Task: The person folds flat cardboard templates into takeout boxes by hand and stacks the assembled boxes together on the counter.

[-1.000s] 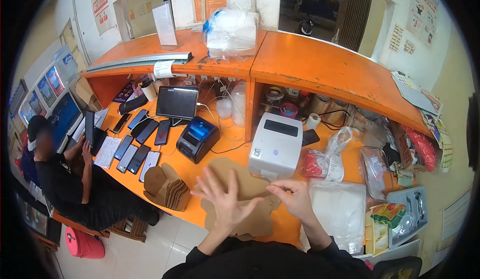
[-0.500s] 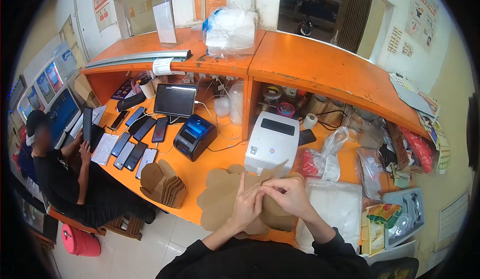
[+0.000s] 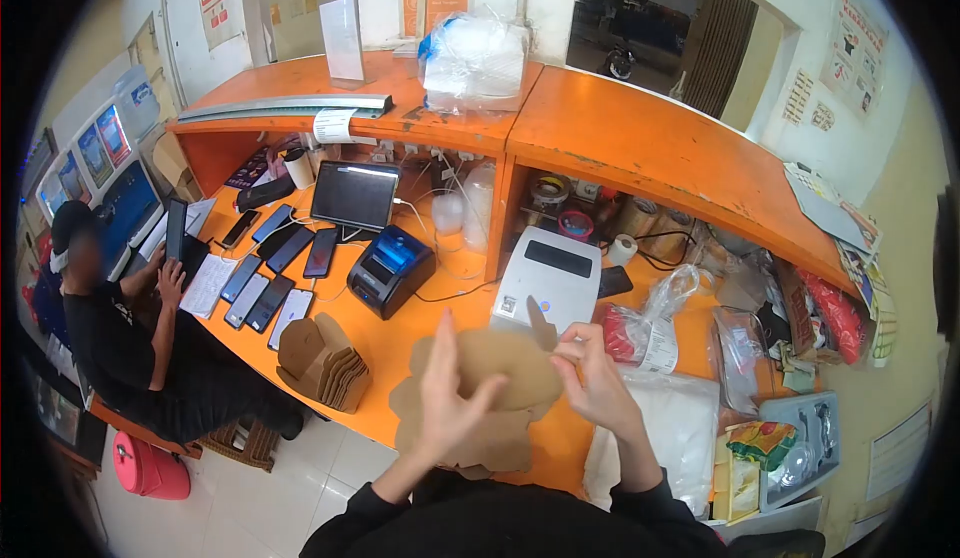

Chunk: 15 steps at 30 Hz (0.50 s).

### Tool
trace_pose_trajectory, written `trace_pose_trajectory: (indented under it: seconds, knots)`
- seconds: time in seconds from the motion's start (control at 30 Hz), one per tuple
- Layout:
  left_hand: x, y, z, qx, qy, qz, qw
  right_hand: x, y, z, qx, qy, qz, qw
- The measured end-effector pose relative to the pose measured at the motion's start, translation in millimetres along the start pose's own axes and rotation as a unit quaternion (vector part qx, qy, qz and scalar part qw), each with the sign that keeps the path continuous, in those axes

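A brown cardboard box blank (image 3: 510,370) is raised at a slant over the orange counter, with more flat brown cardboard (image 3: 490,444) beneath it. My right hand (image 3: 598,380) pinches a flap at the blank's right side, thumb and forefinger together. On the other side, my left hand (image 3: 450,388) is spread, thumb apart from the upright fingers, in front of the blank's left part; it grips nothing. Left of my hands stands a nested stack of folded brown boxes (image 3: 325,363).
Beyond the cardboard are a white printer (image 3: 546,278), a black printer (image 3: 392,270) and a tablet (image 3: 354,196). Several phones (image 3: 268,304) lie at left, near a seated person (image 3: 125,328). White plastic packs (image 3: 660,428) and a grey tray (image 3: 800,448) lie at right.
My left hand has opened and moved left from the pinch beside my right hand. My right hand has shifted slightly, still holding the cardboard. The view has shifted a little.
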<state>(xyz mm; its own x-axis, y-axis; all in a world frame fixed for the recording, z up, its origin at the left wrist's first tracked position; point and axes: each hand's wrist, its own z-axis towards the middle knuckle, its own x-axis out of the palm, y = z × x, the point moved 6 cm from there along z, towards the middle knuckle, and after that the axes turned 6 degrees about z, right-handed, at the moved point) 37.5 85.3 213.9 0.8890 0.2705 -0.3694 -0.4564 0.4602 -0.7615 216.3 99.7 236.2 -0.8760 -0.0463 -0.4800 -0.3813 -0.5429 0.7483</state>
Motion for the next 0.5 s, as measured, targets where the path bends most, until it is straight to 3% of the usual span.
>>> trace_pose_trajectory:
  seconds: [0.03,0.07,0.13,0.23,0.37,0.47,0.5]
  knots:
    - [6,26,1,-0.083,0.037,-0.129,0.987,-2,5,0,-0.018,0.027,0.022,0.999]
    - [12,40,-7,-0.165,0.138,-0.195,0.957,-2,2,-1,-0.01,-0.001,0.045,0.999]
    - [23,47,-27,-0.316,0.324,-0.312,0.836,7,-7,-4,0.003,-0.055,0.089,0.994]
    - [45,36,-62,-0.449,0.236,-0.434,0.745,36,-38,-15,0.107,-0.146,0.314,0.932]
    - [43,40,-88,-0.46,0.169,-0.43,0.758,52,-36,-51,0.166,-0.034,0.23,0.958]
    - [35,32,-103,-0.504,0.176,-0.4,0.744,53,-3,-58,-0.028,0.029,0.025,0.999]
    - [37,32,-107,-0.503,0.187,-0.395,0.745,53,0,-60,-0.033,0.059,0.028,0.997]
